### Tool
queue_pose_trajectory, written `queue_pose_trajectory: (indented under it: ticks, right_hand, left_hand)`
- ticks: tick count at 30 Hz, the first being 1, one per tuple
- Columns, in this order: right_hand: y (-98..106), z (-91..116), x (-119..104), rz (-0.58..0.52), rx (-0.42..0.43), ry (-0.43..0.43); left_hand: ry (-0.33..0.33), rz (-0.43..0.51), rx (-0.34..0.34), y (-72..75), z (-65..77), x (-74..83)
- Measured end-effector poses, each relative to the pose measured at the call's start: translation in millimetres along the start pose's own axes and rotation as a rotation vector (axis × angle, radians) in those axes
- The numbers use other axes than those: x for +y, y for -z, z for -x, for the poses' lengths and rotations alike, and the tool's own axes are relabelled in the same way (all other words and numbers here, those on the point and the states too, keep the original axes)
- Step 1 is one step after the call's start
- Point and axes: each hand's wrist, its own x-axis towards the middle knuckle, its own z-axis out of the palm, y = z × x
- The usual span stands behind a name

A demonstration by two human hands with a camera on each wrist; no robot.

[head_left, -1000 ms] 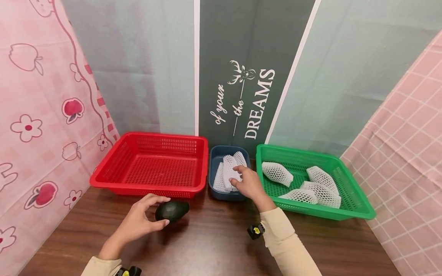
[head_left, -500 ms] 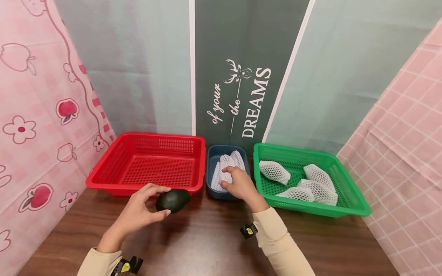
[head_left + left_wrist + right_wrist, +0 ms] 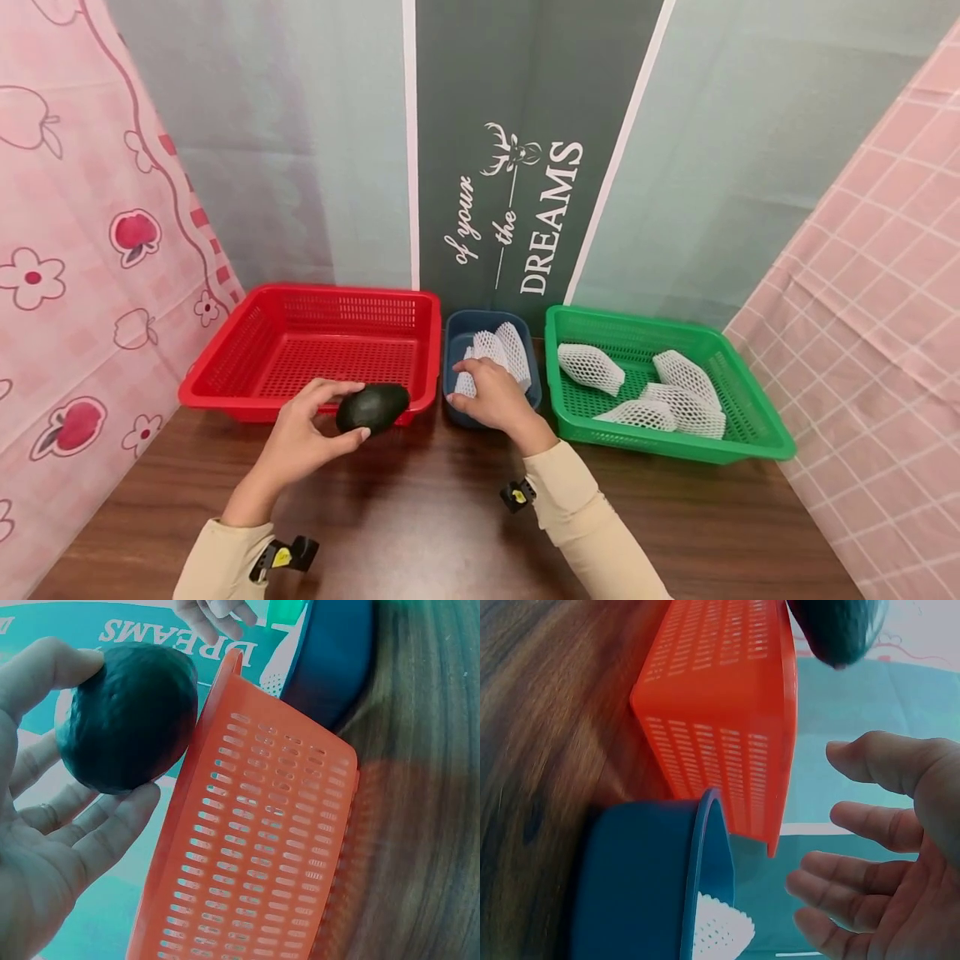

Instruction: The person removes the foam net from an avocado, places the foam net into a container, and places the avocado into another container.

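A dark green avocado point(image 3: 372, 407) is pinched between the thumb and fingers of my left hand point(image 3: 306, 431), in front of the red basket's near rim. The left wrist view shows the avocado point(image 3: 129, 718) beside the outer wall of the red basket point(image 3: 247, 832). My right hand point(image 3: 491, 396) hovers over the blue bin point(image 3: 453, 333), which holds several white foam net sleeves point(image 3: 513, 350). In the right wrist view nothing lies between that hand's loosely bent fingers point(image 3: 855, 874), and one foam sleeve point(image 3: 718, 930) shows inside the bin.
To the right of the bin, a green basket point(image 3: 675, 454) holds several net-wrapped pieces point(image 3: 590, 367). The red basket point(image 3: 352, 358) stands left of the bin. All three rest on a brown wooden table point(image 3: 420, 517), with printed cloths point(image 3: 337, 150) behind and at the sides.
My left hand has lifted the avocado from low over the table up to the red basket's near rim. My right hand has shifted left across the blue bin.
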Motion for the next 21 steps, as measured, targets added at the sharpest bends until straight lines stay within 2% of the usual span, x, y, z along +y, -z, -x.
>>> queue_pose_trajectory:
  ticks: [6,8,16,21]
  right_hand:
    - [-5,-4,-6,-0.008,-0.006,0.006]
    - [-7,-6,-7,-0.005,-0.001,0.018]
    - [-10,-13,-11,0.035,-0.004,0.05]
    - [-10,-14,-14,0.034,-0.02,0.061]
  left_hand:
    - [0.039,0.0,0.055,-9.4,-4.2,-33.9]
    - [0.045,-0.016,0.079,-11.8,-6.2,-40.4]
    - [0.034,-0.085,0.139,-15.9,-18.0,-48.5]
    - [0.091,-0.166,0.102,-16.7,-25.3,-49.8]
